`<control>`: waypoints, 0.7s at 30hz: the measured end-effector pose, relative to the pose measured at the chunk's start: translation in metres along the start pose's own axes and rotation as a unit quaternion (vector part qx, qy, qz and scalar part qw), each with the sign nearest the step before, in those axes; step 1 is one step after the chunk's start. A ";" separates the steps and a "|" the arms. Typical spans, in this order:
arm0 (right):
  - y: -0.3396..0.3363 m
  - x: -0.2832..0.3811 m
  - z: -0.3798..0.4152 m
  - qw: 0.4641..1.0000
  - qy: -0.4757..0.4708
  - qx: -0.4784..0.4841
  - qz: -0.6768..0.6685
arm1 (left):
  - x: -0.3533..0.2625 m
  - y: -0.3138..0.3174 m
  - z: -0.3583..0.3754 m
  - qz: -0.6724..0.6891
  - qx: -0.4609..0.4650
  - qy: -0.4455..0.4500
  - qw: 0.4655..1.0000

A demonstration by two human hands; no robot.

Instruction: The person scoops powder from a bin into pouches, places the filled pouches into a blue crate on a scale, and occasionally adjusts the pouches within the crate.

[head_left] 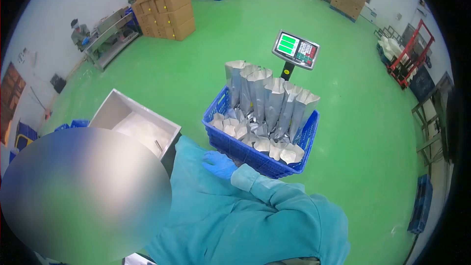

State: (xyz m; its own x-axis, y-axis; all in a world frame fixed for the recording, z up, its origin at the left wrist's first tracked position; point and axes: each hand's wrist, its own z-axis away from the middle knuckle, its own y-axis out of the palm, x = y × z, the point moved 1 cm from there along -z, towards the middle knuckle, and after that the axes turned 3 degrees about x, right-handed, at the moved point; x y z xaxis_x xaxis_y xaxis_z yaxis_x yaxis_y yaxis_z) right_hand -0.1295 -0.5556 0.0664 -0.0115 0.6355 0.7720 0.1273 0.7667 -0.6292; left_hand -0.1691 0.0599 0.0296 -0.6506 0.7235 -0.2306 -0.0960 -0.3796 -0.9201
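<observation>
Neither of my hands shows in the head view. Close in front of me stands a person in a teal suit (245, 221), the head blurred out. That person's blue-gloved hand (219, 164) is at the near rim of a blue plastic crate (255, 158); I cannot tell whether it grips the rim. The crate holds several silver foil bags (272, 100), some upright at the back and some open-mouthed and lower at the front.
A scale display (296, 49) with a green screen stands on a post behind the crate. To the left is a metal bin (120, 110) holding white powder. Stacked cardboard boxes (164, 7), another worker (78, 32), a red frame (409, 54) and a blue crate (422, 203) ring the green floor.
</observation>
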 end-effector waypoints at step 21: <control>0.111 0.154 -0.025 0.943 0.110 0.261 -0.173 | -0.275 0.002 0.196 0.099 0.020 0.234 0.967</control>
State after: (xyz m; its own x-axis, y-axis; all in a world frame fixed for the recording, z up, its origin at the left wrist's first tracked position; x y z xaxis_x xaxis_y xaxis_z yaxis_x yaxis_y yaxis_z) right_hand -0.0920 -0.3753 0.1179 0.2514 0.3488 0.9029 -0.3530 0.9016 -0.2500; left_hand -0.1377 -0.2532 0.1531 -0.2486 0.8123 -0.5276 -0.0396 -0.5528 -0.8324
